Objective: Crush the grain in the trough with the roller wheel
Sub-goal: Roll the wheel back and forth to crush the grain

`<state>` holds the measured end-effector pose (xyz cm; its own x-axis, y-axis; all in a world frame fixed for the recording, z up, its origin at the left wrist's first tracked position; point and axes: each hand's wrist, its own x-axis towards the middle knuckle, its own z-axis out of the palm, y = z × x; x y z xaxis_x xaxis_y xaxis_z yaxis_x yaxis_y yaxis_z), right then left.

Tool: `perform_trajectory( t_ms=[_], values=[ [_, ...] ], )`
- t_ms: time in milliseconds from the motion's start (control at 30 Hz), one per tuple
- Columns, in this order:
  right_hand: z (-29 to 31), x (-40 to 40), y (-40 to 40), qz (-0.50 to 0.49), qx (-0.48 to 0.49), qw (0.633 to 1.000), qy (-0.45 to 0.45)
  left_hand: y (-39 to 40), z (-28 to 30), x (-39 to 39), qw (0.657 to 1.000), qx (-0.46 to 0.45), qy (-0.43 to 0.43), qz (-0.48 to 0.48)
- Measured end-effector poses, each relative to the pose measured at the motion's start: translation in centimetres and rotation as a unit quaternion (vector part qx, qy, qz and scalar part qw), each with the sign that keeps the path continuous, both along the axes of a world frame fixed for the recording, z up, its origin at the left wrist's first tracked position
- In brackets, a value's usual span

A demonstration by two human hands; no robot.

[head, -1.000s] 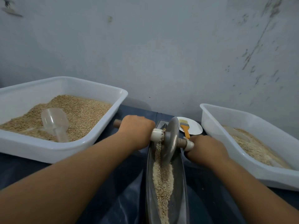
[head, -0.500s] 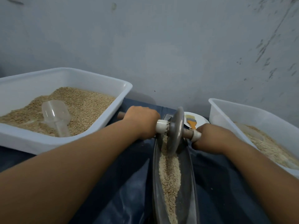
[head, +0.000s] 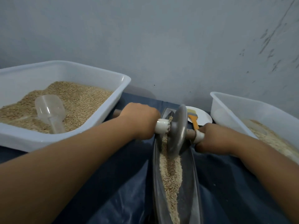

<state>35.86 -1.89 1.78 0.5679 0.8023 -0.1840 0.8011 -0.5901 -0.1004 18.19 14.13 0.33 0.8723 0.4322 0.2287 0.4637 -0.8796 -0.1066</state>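
Note:
A narrow metal trough point(head: 193, 183) runs away from me at the centre, with a line of pale grain point(head: 171, 178) along its bottom. The grey metal roller wheel point(head: 177, 130) stands upright in the trough's far part, its rim down in the grain. A wooden axle with white collars passes through the wheel. My left hand point(head: 140, 121) grips the axle's left end. My right hand point(head: 215, 136) grips the right end. A furrow shows in the grain just in front of the wheel.
A white tub of whole grain point(head: 84, 101) with a clear plastic scoop point(head: 50, 110) stands at the left. Another white tub point(head: 239, 107) holding paler grain stands at the right. Behind the trough a white plate point(head: 204, 117) carries an orange-handled brush point(head: 194, 120). Dark blue sheeting covers the table; the wall is close behind.
The wheel has rolled slightly toward me along the trough, with both hands still on the axle. The brush on the plate behind it shows again.

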Motion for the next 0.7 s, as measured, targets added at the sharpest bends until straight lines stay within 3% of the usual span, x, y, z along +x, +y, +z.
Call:
perform_trajectory(
  t_ms=[233, 433, 567, 700],
  values=[
    [0.4, -0.1, 1.4, 0.001, 0.02, 0.998, -0.062, 0.4, 1.6, 0.9, 0.998, -0.057, 0.027, 0.014],
    [-1.0, -0.3, -1.1, -0.005, 0.021, 0.999, 0.044, -0.5, 0.0, -0.1, 1.0, 0.021, 0.018, -0.001],
    [-0.8, -0.2, 0.1, -0.014, 0.053, 0.998, -0.024, -0.7, 1.6, 0.6, 0.999, -0.01, 0.034, 0.012],
    [-0.6, -0.5, -0.5, 0.001, 0.015, 1.0, 0.001, -0.8, 1.2, -0.3, 0.999, -0.038, 0.039, -0.001]
  ],
)
